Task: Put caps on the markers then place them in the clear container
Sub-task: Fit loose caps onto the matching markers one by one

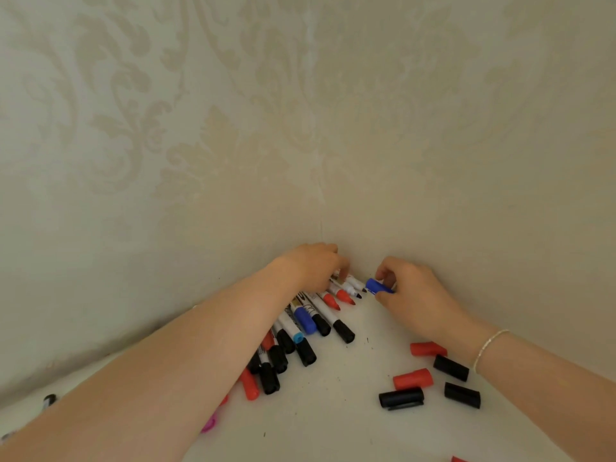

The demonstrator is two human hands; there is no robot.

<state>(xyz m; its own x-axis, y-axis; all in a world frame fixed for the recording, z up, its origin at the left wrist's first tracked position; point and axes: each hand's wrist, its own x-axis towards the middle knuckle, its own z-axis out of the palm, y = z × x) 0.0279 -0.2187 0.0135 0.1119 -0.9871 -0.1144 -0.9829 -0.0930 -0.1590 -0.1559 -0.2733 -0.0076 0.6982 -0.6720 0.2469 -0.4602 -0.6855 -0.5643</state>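
Observation:
A row of white-barrelled markers [310, 323] lies on the white table against the wall corner; several are capped in black, blue or red, and a few at the far end show bare red and dark tips [346, 296]. My left hand [316, 265] rests on the far, uncapped markers, its fingers curled around them. My right hand [410, 291] pinches a blue cap [376, 286] just right of those bare tips. Loose red caps [413, 378] and black caps [401, 397] lie at the right. No clear container is in view.
Patterned beige walls meet in a corner right behind the hands. A pink object [210, 423] peeks out under my left forearm. Another marker end [49, 400] lies at the far left. A bracelet sits on my right wrist.

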